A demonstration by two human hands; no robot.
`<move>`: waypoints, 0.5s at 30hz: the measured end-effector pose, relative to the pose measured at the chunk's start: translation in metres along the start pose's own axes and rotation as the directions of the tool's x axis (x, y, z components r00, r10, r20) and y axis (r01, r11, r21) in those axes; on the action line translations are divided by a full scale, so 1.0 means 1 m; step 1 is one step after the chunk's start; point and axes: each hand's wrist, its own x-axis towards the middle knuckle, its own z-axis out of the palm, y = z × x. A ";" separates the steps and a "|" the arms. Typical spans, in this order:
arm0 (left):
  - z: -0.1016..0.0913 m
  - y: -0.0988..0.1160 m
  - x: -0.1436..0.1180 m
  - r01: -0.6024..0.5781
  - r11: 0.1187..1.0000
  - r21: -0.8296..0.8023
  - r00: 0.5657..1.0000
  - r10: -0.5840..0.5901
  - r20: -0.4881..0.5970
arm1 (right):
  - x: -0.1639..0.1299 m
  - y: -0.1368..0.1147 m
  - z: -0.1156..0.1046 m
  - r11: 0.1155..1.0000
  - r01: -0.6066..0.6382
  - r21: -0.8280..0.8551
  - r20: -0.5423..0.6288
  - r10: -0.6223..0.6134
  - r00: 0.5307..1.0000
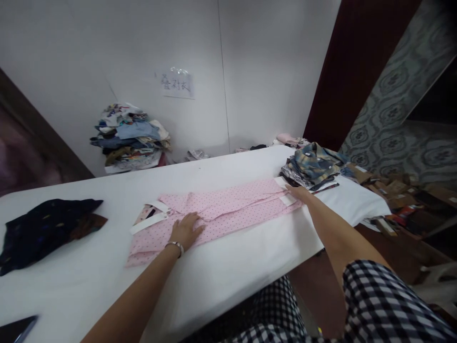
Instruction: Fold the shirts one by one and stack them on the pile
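A pink dotted shirt (228, 209) with white collar and cuffs lies folded lengthwise on the white table (107, 276). My left hand (185, 230) rests flat on the shirt near its collar end, a bracelet on the wrist. My right hand (299, 193) presses flat on the shirt's other end, beside a white cuff (287, 199). Neither hand grips the cloth.
A pile of folded patterned shirts (314, 166) sits at the table's right end, just past my right hand. A dark garment (43, 228) lies at the left. A heap of clothes (130, 138) stands against the back wall. Boxes (400, 190) clutter the floor at right.
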 end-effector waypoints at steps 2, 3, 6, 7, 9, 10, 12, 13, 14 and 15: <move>0.000 0.001 -0.001 0.002 1.000 -0.016 1.000 -0.002 0.004 | -0.002 -0.004 0.004 0.998 -0.067 -0.009 -0.010 0.067 0.998; -0.001 0.001 -0.002 0.002 1.000 -0.027 1.000 -0.002 0.007 | -0.003 -0.006 0.006 0.995 -0.095 -0.010 -0.008 0.095 0.995; -0.001 0.000 -0.003 0.000 0.998 -0.058 1.000 0.000 0.007 | -0.011 -0.010 0.010 0.993 -0.113 0.031 0.038 0.112 0.993; 0.000 0.000 -0.003 -0.004 0.998 -0.063 1.000 0.005 0.004 | -0.014 -0.011 0.009 0.994 -0.097 0.055 0.053 0.095 0.994; 0.002 -0.003 -0.002 -0.007 0.998 -0.067 1.000 0.007 -0.005 | -0.021 -0.017 0.007 0.994 -0.034 0.107 0.065 0.027 0.998; 0.003 -0.004 -0.002 -0.009 0.998 -0.068 1.000 0.008 -0.009 | -0.025 -0.021 0.005 0.991 0.005 0.131 0.064 -0.013 0.998; 0.005 -0.006 0.000 -0.007 0.997 -0.074 1.000 0.006 -0.009 | -0.033 -0.033 0.002 0.982 0.083 0.167 0.055 -0.093 0.994; 0.005 -0.006 0.000 0.000 0.997 -0.079 1.000 -0.001 -0.004 | -0.038 -0.042 0.002 0.976 0.124 0.179 0.050 -0.135 0.990; 0.005 -0.005 0.001 0.012 0.996 -0.087 1.000 -0.013 0.000 | -0.043 -0.051 0.004 0.968 0.167 0.186 0.046 -0.178 0.983; 0.003 -0.002 0.002 0.030 0.995 -0.098 1.000 -0.030 0.001 | -0.049 -0.062 0.007 0.960 0.207 0.189 0.042 -0.219 0.975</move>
